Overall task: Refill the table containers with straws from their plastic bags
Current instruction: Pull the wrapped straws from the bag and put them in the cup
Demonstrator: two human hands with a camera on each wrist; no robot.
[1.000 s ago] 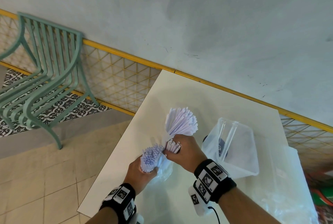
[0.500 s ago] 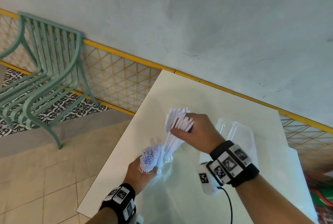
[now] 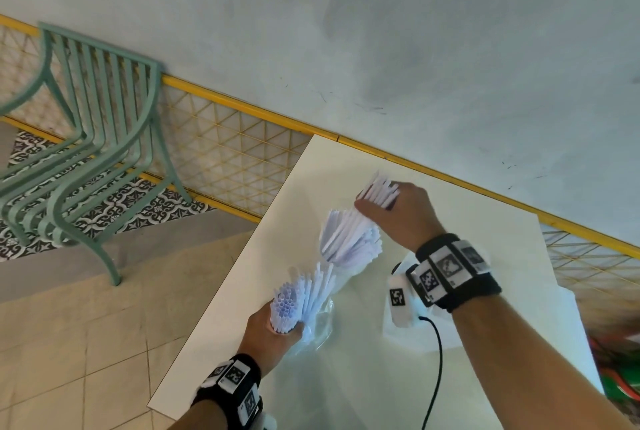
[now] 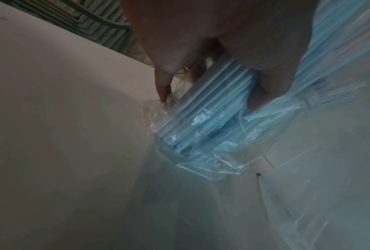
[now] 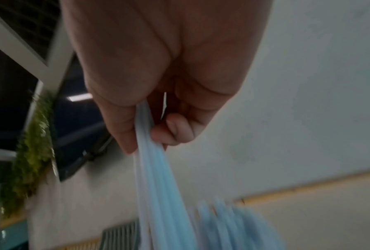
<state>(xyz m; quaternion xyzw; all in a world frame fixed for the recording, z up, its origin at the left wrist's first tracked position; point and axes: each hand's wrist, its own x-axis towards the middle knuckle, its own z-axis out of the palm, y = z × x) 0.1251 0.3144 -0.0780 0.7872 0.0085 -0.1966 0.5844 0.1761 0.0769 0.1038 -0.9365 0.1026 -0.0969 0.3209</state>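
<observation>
My left hand [image 3: 282,329] grips the lower end of a bundle of white straws [image 3: 294,298] that stands in a clear plastic bag [image 3: 320,324] on the white table [image 3: 311,180]. In the left wrist view the fingers [image 4: 265,94] curl round the straws [image 4: 212,101] and the crumpled bag [image 4: 212,162]. My right hand [image 3: 375,204] is raised above and beyond it, gripping a handful of straws [image 3: 381,190]. The right wrist view shows them pinched between thumb and fingers [image 5: 175,130]. More straws [image 3: 349,239] fan out below. My right wrist hides most of the clear container [image 3: 446,329].
A green metal chair [image 3: 86,159] stands on the floor to the left, off the table's edge. A yellow mesh rail [image 3: 225,149] runs along the wall behind the table. Clear plastic sheeting [image 3: 554,325] lies on the table's right side. A black cable [image 3: 434,370] hangs from my right wrist.
My right hand has risen up and away from the left hand, drawing a handful of straws out of the bundle. The left hand has stayed in place, still holding the bag's straws.
</observation>
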